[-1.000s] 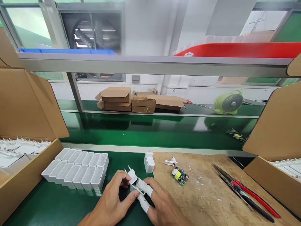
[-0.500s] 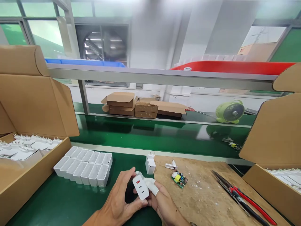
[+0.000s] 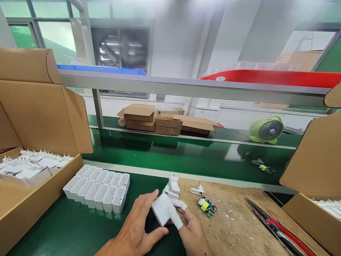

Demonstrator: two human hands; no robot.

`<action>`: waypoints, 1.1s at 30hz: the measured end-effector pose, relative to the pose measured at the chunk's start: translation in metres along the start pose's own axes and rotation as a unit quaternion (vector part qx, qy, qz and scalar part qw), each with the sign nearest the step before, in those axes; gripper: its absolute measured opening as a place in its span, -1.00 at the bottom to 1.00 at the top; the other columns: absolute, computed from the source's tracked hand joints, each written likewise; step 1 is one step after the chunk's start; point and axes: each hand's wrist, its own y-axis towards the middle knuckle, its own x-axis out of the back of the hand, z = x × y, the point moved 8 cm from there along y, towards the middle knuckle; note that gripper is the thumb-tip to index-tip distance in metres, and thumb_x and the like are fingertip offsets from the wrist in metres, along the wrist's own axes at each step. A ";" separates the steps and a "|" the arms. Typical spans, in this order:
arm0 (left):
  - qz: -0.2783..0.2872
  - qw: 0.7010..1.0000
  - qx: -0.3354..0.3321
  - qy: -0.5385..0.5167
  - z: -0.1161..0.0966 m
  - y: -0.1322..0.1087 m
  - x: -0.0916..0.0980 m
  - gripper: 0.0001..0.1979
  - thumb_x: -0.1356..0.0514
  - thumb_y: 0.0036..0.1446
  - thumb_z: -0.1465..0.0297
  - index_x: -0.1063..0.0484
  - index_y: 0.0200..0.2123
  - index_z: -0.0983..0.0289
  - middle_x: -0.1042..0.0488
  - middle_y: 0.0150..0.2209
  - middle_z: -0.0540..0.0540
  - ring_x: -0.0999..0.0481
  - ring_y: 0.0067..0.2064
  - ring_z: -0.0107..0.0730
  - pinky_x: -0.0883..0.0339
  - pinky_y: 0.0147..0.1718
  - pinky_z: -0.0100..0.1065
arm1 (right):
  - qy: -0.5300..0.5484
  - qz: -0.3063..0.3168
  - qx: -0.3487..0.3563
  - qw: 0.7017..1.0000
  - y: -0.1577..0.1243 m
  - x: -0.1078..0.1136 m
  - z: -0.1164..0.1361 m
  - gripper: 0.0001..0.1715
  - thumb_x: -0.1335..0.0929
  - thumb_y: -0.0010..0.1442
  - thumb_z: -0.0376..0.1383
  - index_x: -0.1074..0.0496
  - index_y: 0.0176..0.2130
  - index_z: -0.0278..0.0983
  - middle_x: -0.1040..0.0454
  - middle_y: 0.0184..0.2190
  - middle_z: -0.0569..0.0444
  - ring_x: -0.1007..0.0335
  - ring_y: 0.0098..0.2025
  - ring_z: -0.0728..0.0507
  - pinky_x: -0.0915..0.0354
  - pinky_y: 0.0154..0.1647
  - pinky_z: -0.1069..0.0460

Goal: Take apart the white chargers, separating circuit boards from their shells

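Both my hands hold a white charger body (image 3: 163, 210) low in the middle of the view. My left hand (image 3: 138, 227) cups it from the left with thumb and fingers closed on it. My right hand (image 3: 190, 229), with white finger cots on two fingers, grips it from the right. Just behind stands another white charger (image 3: 174, 184) with its plug pins up. A small green circuit board (image 3: 207, 207) and a loose white plug piece (image 3: 197, 191) lie on the brown wooden board (image 3: 239, 220) to the right.
Two rows of white charger shells (image 3: 98, 188) stand on the green mat at left. Open cardboard boxes (image 3: 34, 177) of white parts flank both sides. Red-handled pliers (image 3: 277, 227) lie at right. Behind runs a green conveyor (image 3: 173, 153) with flat cartons (image 3: 165, 122) and a green fan (image 3: 266, 129).
The charger was turned over in my hands: the plug showed first, then the port face, and now a plain white side. The view has shifted slightly.
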 end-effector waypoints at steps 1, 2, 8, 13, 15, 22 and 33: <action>0.012 1.000 0.001 0.011 0.001 0.000 -0.001 -0.02 -0.40 0.26 0.37 0.12 0.54 -0.03 -0.39 0.28 0.24 -0.48 0.27 0.07 -0.51 0.23 0.13 | -0.061 -0.019 0.031 0.997 -0.001 0.004 0.004 -0.39 -0.49 0.21 0.13 -0.51 0.06 -0.20 -0.66 -0.04 -0.13 -0.62 -0.06 -0.29 -0.52 0.07 -0.19; 0.024 0.999 0.004 0.023 0.002 -0.001 -0.003 0.01 -0.42 0.22 0.41 0.10 0.54 -0.04 -0.37 0.31 0.24 -0.47 0.29 0.08 -0.51 0.25 0.12 | -0.126 -0.036 0.056 0.990 -0.003 0.007 0.008 -0.46 -0.49 0.23 0.05 -0.50 0.06 -0.19 -0.66 -0.06 -0.11 -0.62 -0.07 -0.28 -0.51 0.08 -0.19; 0.060 0.995 -0.025 0.072 0.005 -0.007 -0.011 -0.18 -0.33 0.24 0.53 -0.14 0.48 0.03 -0.27 0.38 0.28 -0.44 0.35 0.05 -0.54 0.24 -0.02 | -0.357 -0.072 0.133 0.922 -0.018 0.003 0.037 -0.53 -0.45 0.16 -0.26 -0.43 0.08 -0.21 -0.63 -0.17 0.01 -0.62 -0.15 -0.20 -0.54 -0.02 -0.07; 0.058 0.987 -0.103 0.110 -0.006 -0.012 -0.012 -0.27 -0.23 0.32 0.55 -0.15 0.50 0.17 -0.31 0.32 0.36 -0.46 0.30 0.01 -0.55 0.21 -0.06 | -0.434 -0.055 0.149 0.887 -0.022 -0.003 0.040 -0.43 -0.50 0.14 -0.23 -0.42 0.13 -0.19 -0.61 -0.21 0.06 -0.59 -0.19 -0.21 -0.52 -0.03 -0.09; 0.049 0.979 -0.129 0.147 -0.010 -0.014 -0.012 -0.29 -0.22 0.34 0.54 -0.15 0.50 0.19 -0.37 0.27 0.39 -0.50 0.24 0.02 -0.60 0.13 -0.05 | -0.442 -0.048 0.160 0.881 -0.023 -0.004 0.038 -0.44 -0.51 0.15 -0.23 -0.43 0.12 -0.20 -0.60 -0.24 0.08 -0.57 -0.22 -0.20 -0.52 -0.06 -0.08; 0.037 0.956 -0.165 0.239 -0.016 -0.020 -0.017 -0.38 -0.24 0.34 0.47 -0.26 0.43 0.22 -0.52 0.10 0.40 -0.63 0.07 0.07 -0.67 -0.08 -0.06 | -0.399 -0.006 0.131 0.908 -0.025 -0.006 0.032 -0.43 -0.52 0.20 -0.24 -0.43 0.17 -0.20 -0.58 -0.18 0.05 -0.55 -0.19 -0.19 -0.51 -0.07 -0.05; 0.011 0.995 0.014 0.100 0.039 0.008 -0.013 -0.63 -0.24 0.35 0.34 -0.50 0.19 0.12 -0.48 0.26 0.29 -0.60 0.21 0.02 -0.66 0.07 -0.09 | -0.363 -0.043 0.179 0.913 -0.017 0.015 0.055 -0.68 -0.23 0.43 -0.25 -0.41 0.10 -0.22 -0.51 -0.15 -0.03 -0.49 -0.17 -0.19 -0.47 -0.04 -0.14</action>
